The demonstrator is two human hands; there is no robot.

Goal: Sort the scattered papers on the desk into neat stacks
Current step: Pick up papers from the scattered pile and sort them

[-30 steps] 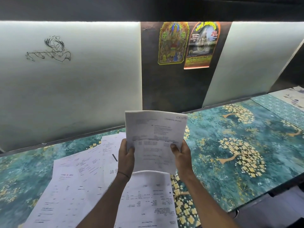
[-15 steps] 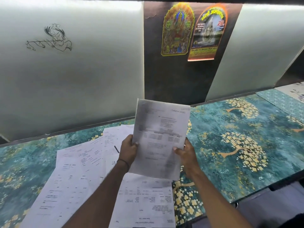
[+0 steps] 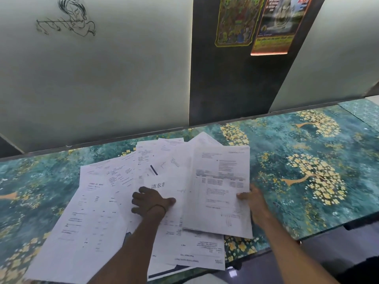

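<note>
Teal, gold-flowered worktop [image 3: 307,140] fills the lower frame. At lower centre, scattered papers [image 3: 86,222] lie fanned and overlapping. The left hand [image 3: 152,201] rests on them, its grip spread, fingertips down. At centre right the right hand [image 3: 254,199] pinches the right edge of a printed sheet [image 3: 217,191] lying over the pile, thumb on top. Beyond, at upper right, posters [image 3: 235,21] hang on a dark panel [image 3: 225,83].

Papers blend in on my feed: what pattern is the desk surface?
Desk surface: teal with golden blossom trees; head view.
</note>
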